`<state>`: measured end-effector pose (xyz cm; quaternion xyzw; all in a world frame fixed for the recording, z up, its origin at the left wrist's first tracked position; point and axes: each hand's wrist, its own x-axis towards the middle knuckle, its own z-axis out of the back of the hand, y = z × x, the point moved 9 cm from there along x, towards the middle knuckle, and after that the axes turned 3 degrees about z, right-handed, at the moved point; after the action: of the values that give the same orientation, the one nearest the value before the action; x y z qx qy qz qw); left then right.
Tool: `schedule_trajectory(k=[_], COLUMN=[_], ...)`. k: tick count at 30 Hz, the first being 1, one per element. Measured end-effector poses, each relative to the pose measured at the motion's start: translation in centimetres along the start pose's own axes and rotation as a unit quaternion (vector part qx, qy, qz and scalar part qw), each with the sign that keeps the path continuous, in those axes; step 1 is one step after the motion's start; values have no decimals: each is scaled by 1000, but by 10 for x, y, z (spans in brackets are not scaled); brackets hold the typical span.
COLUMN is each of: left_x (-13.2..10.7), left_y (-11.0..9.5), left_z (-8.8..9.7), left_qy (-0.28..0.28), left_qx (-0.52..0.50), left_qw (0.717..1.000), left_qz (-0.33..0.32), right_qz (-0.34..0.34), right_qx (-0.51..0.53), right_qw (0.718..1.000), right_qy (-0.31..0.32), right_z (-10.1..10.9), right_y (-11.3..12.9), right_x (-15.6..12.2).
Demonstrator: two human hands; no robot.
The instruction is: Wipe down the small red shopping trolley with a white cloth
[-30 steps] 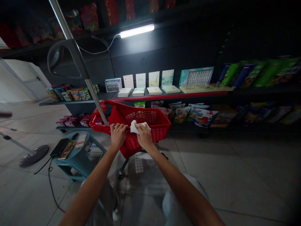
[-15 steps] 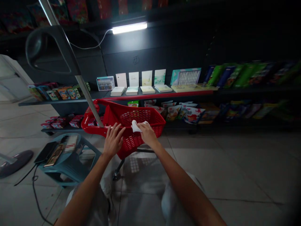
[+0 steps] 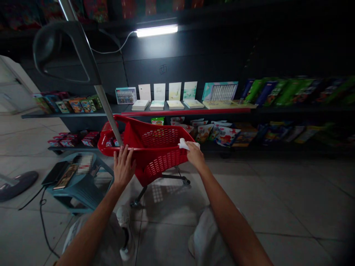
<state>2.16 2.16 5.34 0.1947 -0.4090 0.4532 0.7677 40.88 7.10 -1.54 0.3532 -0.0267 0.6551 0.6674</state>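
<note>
A small red shopping cart (image 3: pixel 163 157) of perforated plastic stands in front of me, its handle end to the left. On its near rim, close to the handle end, rests my left hand (image 3: pixel 124 167) with the fingers spread and nothing held. My right hand (image 3: pixel 195 155) is closed on a white cloth (image 3: pixel 184 144), which it presses on the rim at the cart's far right corner. Part of the cloth is hidden under the fingers.
A blue-grey stool (image 3: pixel 80 184) with flat items on it stands at the left. A metal pole (image 3: pixel 107 107) with a dark grip rises past the cart's handle. Behind runs a dark shelf (image 3: pixel 108 111) with booklets, boxes and snack bags. A tube light (image 3: pixel 156 31) glows above.
My right hand has slid the cloth along the near rim to the right corner. The left hand has shifted slightly left along the rim.
</note>
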Motion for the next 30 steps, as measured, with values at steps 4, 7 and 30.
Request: schedule_trajectory(k=[4, 7, 30], left_x=[2, 6, -8], left_y=[4, 8, 64], left_z=[-6, -10, -6], left_qy=[34, 38, -122], left_qx=[5, -11, -134], left_qw=[999, 999, 937], left_qz=[15, 20, 297], right_qz=[-2, 6, -35], right_qx=[0, 4, 74], right_qw=[1000, 1000, 996], right_qy=[-10, -7, -40], right_z=[-5, -13, -41], right_y=[-1, 9, 20], right_x=[2, 3, 13])
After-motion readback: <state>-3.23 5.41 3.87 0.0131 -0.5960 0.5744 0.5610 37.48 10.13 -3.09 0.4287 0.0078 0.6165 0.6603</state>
